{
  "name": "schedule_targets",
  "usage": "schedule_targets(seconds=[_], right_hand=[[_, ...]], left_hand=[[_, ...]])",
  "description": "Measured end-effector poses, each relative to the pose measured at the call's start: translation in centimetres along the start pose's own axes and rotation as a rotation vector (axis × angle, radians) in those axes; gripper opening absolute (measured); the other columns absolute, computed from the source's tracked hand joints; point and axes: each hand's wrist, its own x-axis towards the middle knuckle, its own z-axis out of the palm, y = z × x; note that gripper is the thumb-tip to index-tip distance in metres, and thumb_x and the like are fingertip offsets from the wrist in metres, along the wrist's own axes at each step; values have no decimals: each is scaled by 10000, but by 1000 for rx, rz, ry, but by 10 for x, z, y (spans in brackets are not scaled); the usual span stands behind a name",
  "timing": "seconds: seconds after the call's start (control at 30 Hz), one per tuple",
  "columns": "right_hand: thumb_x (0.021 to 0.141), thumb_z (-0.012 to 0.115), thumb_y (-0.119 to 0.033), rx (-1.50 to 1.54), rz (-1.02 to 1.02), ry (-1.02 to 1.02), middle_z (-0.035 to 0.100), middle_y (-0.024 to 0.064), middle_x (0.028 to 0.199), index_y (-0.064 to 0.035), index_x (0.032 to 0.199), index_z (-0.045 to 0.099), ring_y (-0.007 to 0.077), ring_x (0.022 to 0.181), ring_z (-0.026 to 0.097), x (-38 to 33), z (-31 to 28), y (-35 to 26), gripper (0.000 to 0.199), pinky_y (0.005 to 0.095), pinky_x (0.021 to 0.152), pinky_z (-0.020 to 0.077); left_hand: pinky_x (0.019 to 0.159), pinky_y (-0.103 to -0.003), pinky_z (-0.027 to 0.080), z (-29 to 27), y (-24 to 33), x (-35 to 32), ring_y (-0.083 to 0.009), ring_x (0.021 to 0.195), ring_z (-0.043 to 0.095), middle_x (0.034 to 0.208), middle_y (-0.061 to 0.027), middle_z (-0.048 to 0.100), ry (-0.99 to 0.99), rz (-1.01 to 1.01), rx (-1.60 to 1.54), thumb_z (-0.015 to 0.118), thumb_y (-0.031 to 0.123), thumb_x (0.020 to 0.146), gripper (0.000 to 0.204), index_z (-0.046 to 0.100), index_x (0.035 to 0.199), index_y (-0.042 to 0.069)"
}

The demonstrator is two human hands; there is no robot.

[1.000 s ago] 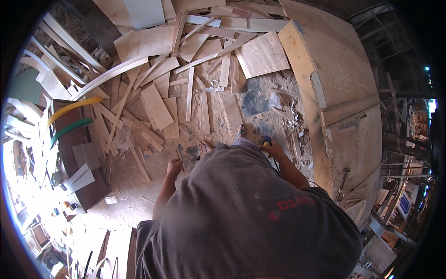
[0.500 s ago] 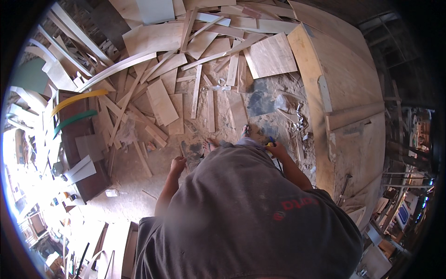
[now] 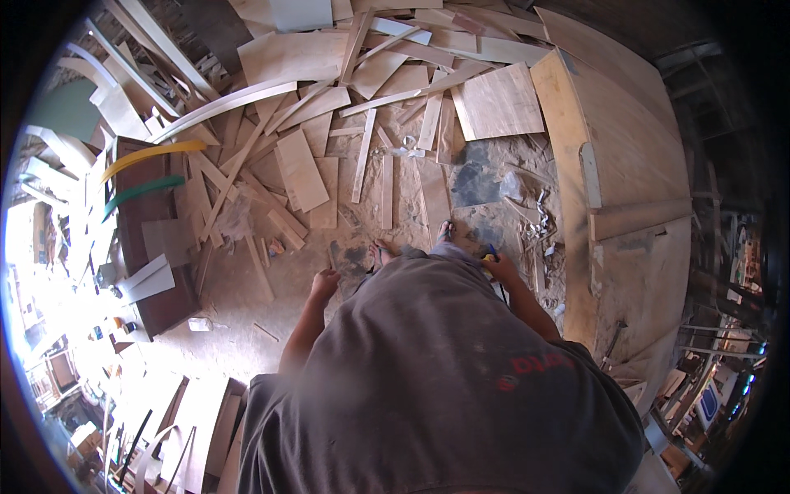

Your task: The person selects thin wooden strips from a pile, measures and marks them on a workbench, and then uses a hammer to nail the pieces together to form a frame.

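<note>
My right hand (image 3: 504,270) hangs beside my right leg, closed around a small yellow and dark-blue tool (image 3: 490,257). My palm hides most of this tool, so its exact kind does not show. Below it runs a thin dark and pale strip, partly covered by my shirt. On the other side, my left hand (image 3: 325,285) hangs low with its fingers curled in. Whether anything lies inside those fingers cannot be made out. A thin wood stick (image 3: 332,257) on the floor shows just beyond it. Both hands are apart from the boards.
Loose plywood offcuts (image 3: 302,169) and strips litter the floor ahead. A large plywood-sided structure (image 3: 634,165) stands along my right. To the left is a dark brown cabinet (image 3: 140,239) with yellow (image 3: 152,154) and green (image 3: 144,193) curved strips over it. A plastic bag (image 3: 512,186) lies ahead right.
The whole scene has shifted slightly to the right in view as my head turned a little. Both hands keep much the same pose, and the yellow tool is still in my right hand.
</note>
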Motion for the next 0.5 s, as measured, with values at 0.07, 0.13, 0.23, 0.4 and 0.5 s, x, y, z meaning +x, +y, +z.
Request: schedule_targets(seconds=[0.07, 0.13, 0.23, 0.4, 0.5], right_hand=[[681, 781, -465, 12, -24, 8, 667, 165, 862, 39, 1047, 588, 237, 626, 676, 1, 2, 4, 652, 342, 520, 542], [682, 784, -453, 39, -33, 1, 664, 163, 847, 40, 1049, 586, 235, 614, 671, -1, 2, 2, 646, 341, 506, 538], [675, 789, -455, 50, -21, -27, 660, 166, 859, 45, 1041, 586, 230, 627, 669, -2, 0, 0, 652, 335, 506, 540], [661, 804, -445, 50, -20, -30, 649, 174, 884, 64, 1036, 581, 232, 674, 672, -4, -5, -5, 671, 332, 505, 547], [656, 810, -444, 37, -18, -42, 643, 180, 897, 72, 1049, 572, 240, 695, 672, -7, -8, -10, 691, 334, 512, 555]], left_hand=[[704, -355, 515, 1, -6, 4, -217, 732, 650, 869, -138, 689, 1, 1, 24, 654, 277, 781, 347, 687, 1002, 13], [744, -368, 513, 0, -17, 11, -254, 795, 664, 905, -160, 692, 4, 16, 66, 653, 300, 779, 366, 688, 1003, 12], [801, -382, 504, 2, -28, 18, -297, 889, 666, 949, -185, 691, 14, 32, 102, 652, 328, 775, 391, 688, 1003, 12], [839, -382, 494, 2, -23, 13, -309, 954, 656, 972, -192, 688, 25, 18, 117, 652, 336, 773, 395, 689, 1008, 20], [839, -382, 494, 2, -22, 10, -309, 951, 656, 975, -192, 687, 32, 1, 121, 653, 332, 774, 389, 689, 1011, 26]])
